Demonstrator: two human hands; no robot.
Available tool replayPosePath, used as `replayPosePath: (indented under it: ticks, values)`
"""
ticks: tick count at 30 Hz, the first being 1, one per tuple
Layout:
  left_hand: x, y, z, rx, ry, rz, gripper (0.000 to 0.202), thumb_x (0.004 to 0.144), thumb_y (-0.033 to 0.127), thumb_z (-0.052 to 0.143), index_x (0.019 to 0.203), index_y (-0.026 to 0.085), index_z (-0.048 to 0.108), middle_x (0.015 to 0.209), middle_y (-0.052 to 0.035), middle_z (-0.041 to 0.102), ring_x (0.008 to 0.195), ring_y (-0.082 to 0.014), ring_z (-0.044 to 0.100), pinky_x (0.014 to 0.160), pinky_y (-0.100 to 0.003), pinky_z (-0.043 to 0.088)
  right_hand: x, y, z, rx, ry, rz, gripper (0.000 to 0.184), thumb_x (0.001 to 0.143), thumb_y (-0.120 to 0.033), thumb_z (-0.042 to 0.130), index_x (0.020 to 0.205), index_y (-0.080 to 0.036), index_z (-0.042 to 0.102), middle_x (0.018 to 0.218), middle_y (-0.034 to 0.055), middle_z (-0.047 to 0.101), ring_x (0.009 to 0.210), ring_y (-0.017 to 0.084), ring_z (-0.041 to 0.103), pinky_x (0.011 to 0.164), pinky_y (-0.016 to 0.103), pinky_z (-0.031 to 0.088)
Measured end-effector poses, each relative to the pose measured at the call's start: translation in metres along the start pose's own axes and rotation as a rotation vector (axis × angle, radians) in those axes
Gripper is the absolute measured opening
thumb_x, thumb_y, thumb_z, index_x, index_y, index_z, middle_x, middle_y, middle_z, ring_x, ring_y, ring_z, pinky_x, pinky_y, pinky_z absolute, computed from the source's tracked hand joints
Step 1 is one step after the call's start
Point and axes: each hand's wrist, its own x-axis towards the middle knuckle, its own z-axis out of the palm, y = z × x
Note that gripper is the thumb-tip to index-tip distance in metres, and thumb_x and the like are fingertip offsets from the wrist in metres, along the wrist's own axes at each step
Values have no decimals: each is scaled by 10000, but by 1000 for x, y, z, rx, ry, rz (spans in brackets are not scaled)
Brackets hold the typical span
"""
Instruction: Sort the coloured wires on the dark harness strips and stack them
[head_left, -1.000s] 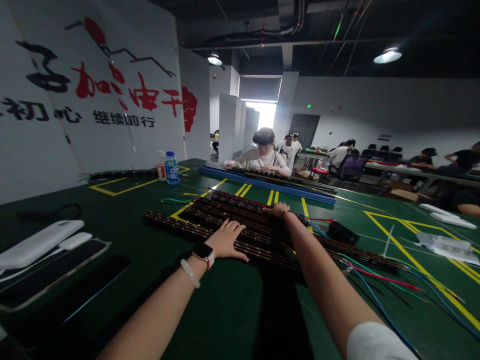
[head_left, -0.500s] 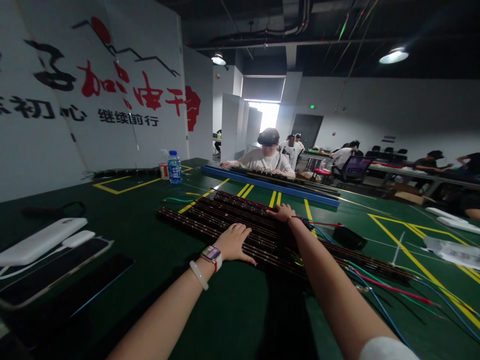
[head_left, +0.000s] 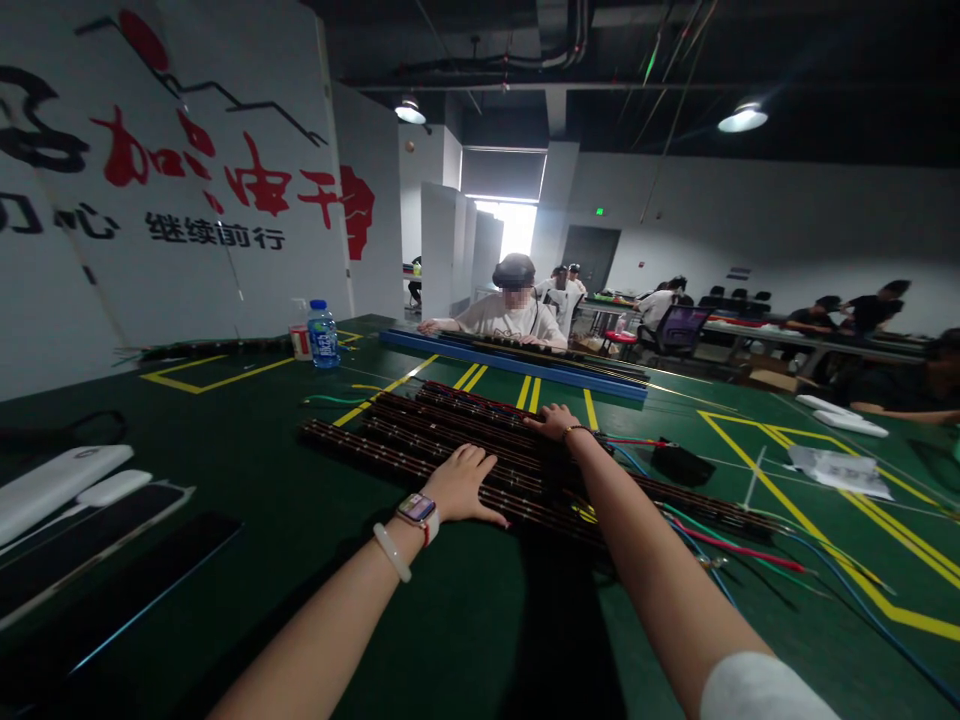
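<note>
Long dark strips with evenly spaced light marks (head_left: 375, 447) lie side by side on the green table. My left hand (head_left: 465, 485) rests flat over their near edge, fingers spread and thumb stretched to the right. Farther away, my right hand (head_left: 553, 421) lies across the far strips with its fingers extended; its underside is hidden. Red, green and blue wires (head_left: 739, 548) trail from the right end of the strips, beside my right forearm. A small black block (head_left: 681, 462) sits beyond that forearm, near a red wire.
A blue channel (head_left: 517, 370) crosses the far side, where a person (head_left: 514, 315) sits. Leftward stand a blue-capped bottle (head_left: 324, 335) and a white dispenser (head_left: 300, 332). Phones (head_left: 161, 580) and a white power bank (head_left: 64, 485) lie near left, a plastic bag (head_left: 840, 470) at right.
The camera view has turned a little to the right, so the surroundings sit farther left. Both hands stay at about the same places on the strips.
</note>
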Motion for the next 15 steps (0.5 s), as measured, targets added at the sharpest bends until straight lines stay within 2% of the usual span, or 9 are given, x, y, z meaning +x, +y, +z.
replayPosePath:
  ticks: [5,8,11,15]
  values:
    - [0,4,-2,11,-5,-1,1032,493,900,436,1201,152,505,1097,-120,548,1086,-303,469,1022,-431,296,-4,7,1,21,2,-4,693,787,-753,357,1147,-205,580,1247,139,503,1197,312,400,956,413,354]
    - [1,4,-3,32,-15,2,1036,509,900,419,1196,130,507,1094,-127,542,1085,-301,466,1023,-422,295,-4,11,3,44,13,9,736,770,-762,376,1197,-183,532,1282,153,479,1209,315,398,957,405,361]
    - [1,5,-3,37,-26,-5,1049,508,904,409,1203,124,507,1116,-139,532,1089,-309,462,1023,-427,293,-4,14,4,64,7,10,804,722,-771,451,1235,-153,479,1273,170,485,1190,316,428,943,399,382]
    - [2,4,-2,26,-35,-22,1050,508,897,429,1232,139,491,1143,-143,521,1115,-318,448,1026,-432,287,-8,12,2,83,-26,-26,780,671,-737,562,1243,-216,466,1227,122,529,1118,289,501,901,384,421]
